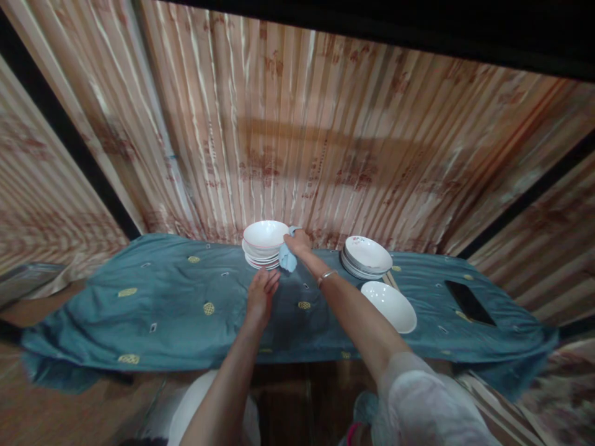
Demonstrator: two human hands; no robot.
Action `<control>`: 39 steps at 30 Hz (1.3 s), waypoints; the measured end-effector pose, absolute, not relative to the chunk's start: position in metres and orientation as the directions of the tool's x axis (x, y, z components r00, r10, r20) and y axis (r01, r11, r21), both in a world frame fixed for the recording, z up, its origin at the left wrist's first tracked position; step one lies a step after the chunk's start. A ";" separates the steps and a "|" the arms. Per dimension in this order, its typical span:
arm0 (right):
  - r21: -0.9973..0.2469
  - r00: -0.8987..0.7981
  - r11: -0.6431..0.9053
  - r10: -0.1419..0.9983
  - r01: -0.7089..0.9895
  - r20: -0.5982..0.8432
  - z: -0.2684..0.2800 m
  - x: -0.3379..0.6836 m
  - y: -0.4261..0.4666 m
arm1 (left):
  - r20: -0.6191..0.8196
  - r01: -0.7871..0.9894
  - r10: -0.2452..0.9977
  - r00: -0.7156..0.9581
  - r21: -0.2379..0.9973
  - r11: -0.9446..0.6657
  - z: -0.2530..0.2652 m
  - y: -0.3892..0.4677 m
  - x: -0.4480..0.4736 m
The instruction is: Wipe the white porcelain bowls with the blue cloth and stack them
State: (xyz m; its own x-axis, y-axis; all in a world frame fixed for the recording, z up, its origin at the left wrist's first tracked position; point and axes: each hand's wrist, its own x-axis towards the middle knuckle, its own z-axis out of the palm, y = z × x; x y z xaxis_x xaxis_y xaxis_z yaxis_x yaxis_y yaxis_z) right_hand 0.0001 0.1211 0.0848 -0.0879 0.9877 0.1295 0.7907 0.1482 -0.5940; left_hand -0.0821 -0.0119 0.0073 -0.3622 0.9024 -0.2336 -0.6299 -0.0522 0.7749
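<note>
A stack of white bowls and plates (266,236) stands near the back edge of the cloth-covered table, its top bowl edged with a thin red rim. My right hand (300,241) is closed on a light blue cloth (288,259), which hangs down against the stack's right side. At the stack's front, my left hand (263,290) has its fingers stretched toward the lowest plates; whether they touch cannot be made out. Part of the right hand's grip is hidden behind the cloth.
Another stack of white dishes (369,254) sits to the right, with a single white bowl (390,306) in front of it. A black phone (469,302) lies farther right on the teal tablecloth (176,310). Patterned curtains (288,124) hang behind the table.
</note>
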 end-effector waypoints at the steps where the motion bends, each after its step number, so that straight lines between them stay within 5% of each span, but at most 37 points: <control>1: -0.597 -0.079 0.145 0.988 0.789 0.134 0.086 0.006 0.117 | -0.231 -0.629 0.909 -0.347 0.776 -0.043 0.008 -0.012 -0.083; 11: -0.728 0.037 0.150 0.971 0.669 0.235 0.031 0.111 0.018 | -0.243 -0.676 0.960 -0.138 0.731 0.088 0.010 -0.030 -0.058; 19: -0.655 0.071 -0.012 0.995 0.756 0.064 -0.001 0.170 -0.047 | -0.418 -0.504 0.898 -0.140 0.810 0.299 -0.027 -0.039 -0.024; 24: -0.599 0.014 0.142 0.969 0.788 0.248 0.021 0.173 -0.050 | -0.433 -0.404 0.891 -0.136 0.846 0.349 -0.040 -0.038 -0.016; 26: -0.551 -0.191 0.307 0.947 0.776 0.260 0.023 0.162 -0.046 | -0.430 -0.380 0.892 -0.142 0.855 0.352 -0.043 -0.037 -0.014; 29: -0.473 -0.451 0.438 0.888 0.765 0.093 0.012 0.150 -0.043 | -0.404 -0.310 0.903 -0.143 0.885 0.347 -0.046 -0.036 -0.012; 34: -0.468 -0.372 0.418 0.908 0.778 0.193 -0.016 0.150 -0.041 | -0.367 -0.204 0.915 -0.165 0.921 0.333 -0.050 -0.034 -0.011; 39: -0.433 -0.245 0.252 0.967 0.865 0.072 -0.026 0.137 -0.022 | -0.143 -0.098 0.971 -0.193 0.987 0.126 -0.058 -0.034 -0.011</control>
